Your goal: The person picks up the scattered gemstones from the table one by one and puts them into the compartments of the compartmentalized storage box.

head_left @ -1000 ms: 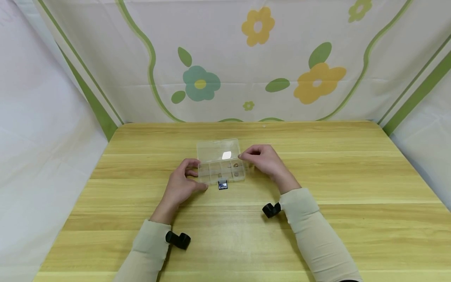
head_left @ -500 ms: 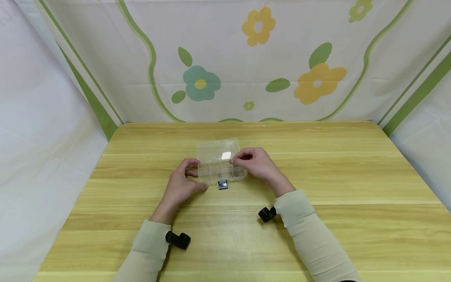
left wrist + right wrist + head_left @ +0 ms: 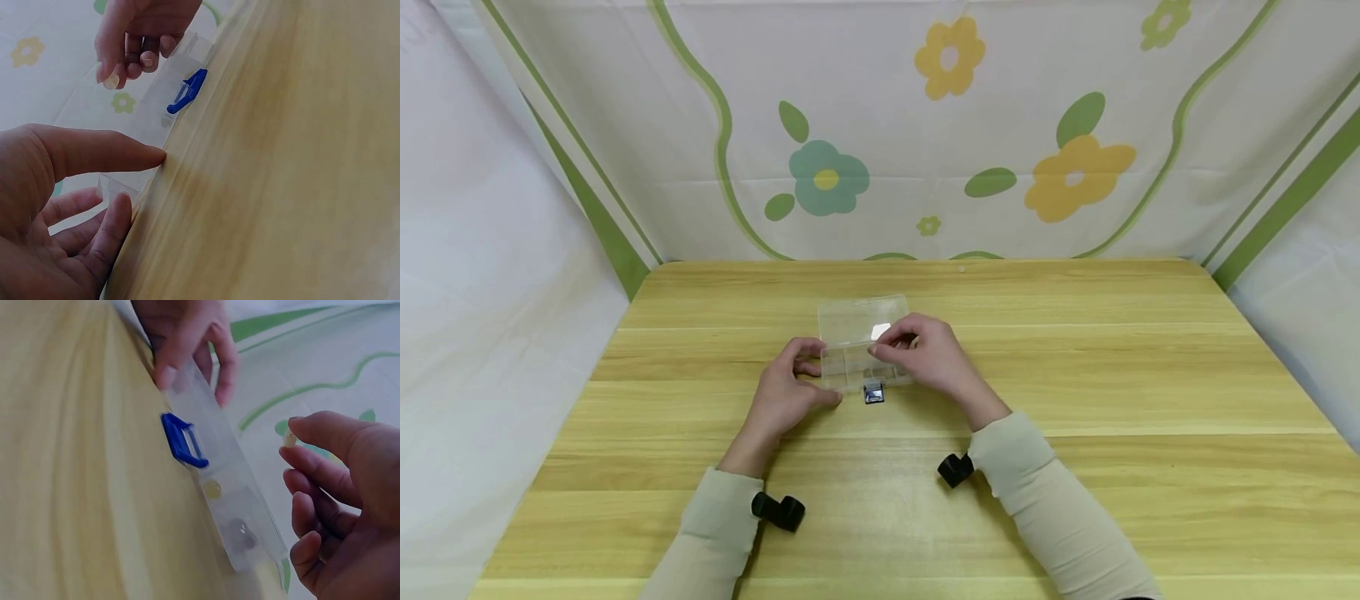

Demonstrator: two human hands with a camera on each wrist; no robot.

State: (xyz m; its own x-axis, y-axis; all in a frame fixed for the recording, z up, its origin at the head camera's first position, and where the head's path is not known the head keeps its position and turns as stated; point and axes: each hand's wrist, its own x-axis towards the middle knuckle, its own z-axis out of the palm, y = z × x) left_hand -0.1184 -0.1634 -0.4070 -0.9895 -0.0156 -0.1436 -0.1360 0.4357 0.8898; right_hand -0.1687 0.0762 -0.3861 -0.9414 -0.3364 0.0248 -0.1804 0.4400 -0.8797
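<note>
A clear plastic compartment box (image 3: 834,358) lies on the table with its lid (image 3: 846,321) folded back. At its left end my left hand (image 3: 781,398) holds it steady, thumb at the front corner and fingers at the far side. Above the compartments, my right hand (image 3: 927,354) pinches a small pale bead (image 3: 289,437) between thumb and forefinger. A blue latch (image 3: 178,440) hangs from the box's front edge. In the right wrist view, a yellowish bead (image 3: 212,489) and greyish round pieces (image 3: 242,532) show through the wall. My right hand hides the right-hand compartments from the head view.
The wooden table (image 3: 880,508) extends around the box on all sides. Behind it hangs a white cloth (image 3: 895,108) printed with flowers. Black wrist cameras (image 3: 779,511) stick out from both sleeves.
My right hand has moved left from the box's right end, over its right compartments toward the middle. My left hand and the box have stayed in place.
</note>
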